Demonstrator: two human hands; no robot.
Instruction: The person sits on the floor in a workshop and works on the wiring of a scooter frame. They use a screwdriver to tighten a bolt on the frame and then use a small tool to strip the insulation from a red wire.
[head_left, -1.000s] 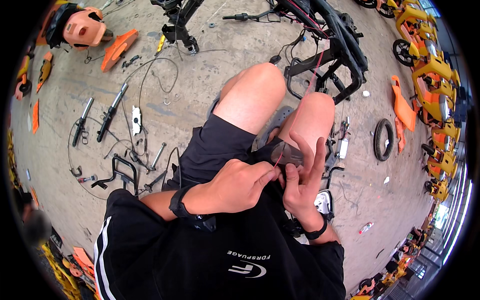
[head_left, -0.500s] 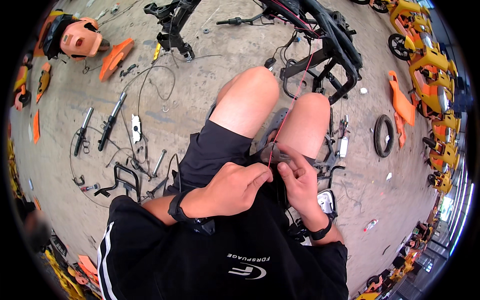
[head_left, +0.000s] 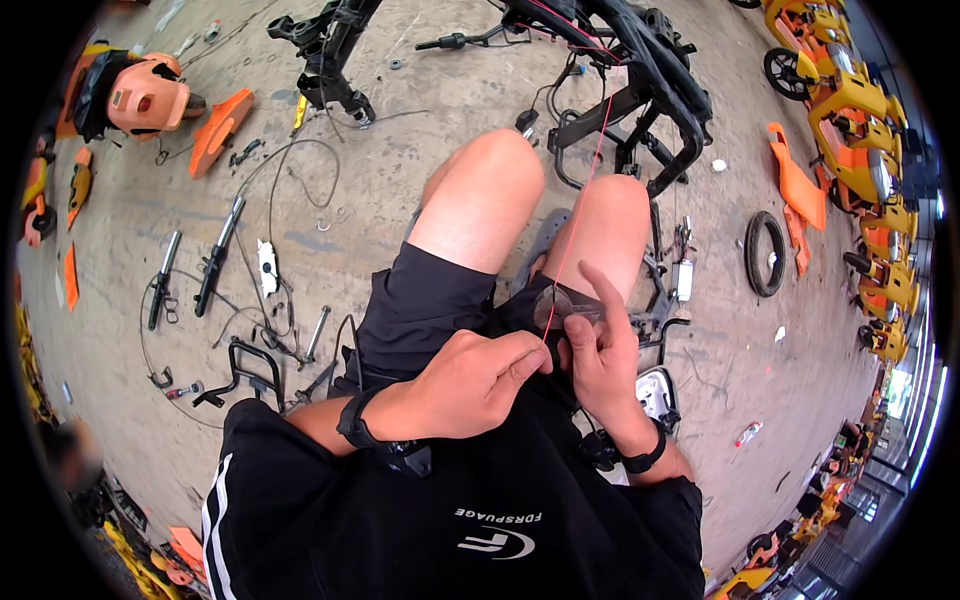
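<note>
My left hand [head_left: 480, 385] is closed, its thumb and forefinger pinching a thin red wire [head_left: 581, 215]. The wire stretches taut from the black vehicle frame [head_left: 672, 95] in front of me, past my knees, to those fingertips. Close beside it, my right hand [head_left: 606, 365] has its forefinger stretched out and its other fingers curled. Between its thumb and forefinger sits a dark, rounded, smooth thing [head_left: 552, 304] with a straight stem, against the wire. Its kind I cannot make out, as the fingers cover part of it.
On the floor at left lie fork tubes [head_left: 215, 258], cables and a black bracket [head_left: 255, 370]. Orange panels [head_left: 220, 132] lie farther off. A tyre [head_left: 765, 253] and an orange panel [head_left: 797, 185] lie at right, before a row of yellow scooters [head_left: 850, 100].
My right hand has shifted slightly right and its forefinger now points more upward. The dark rounded thing moved a little with it. My left hand keeps its pinch on the red wire.
</note>
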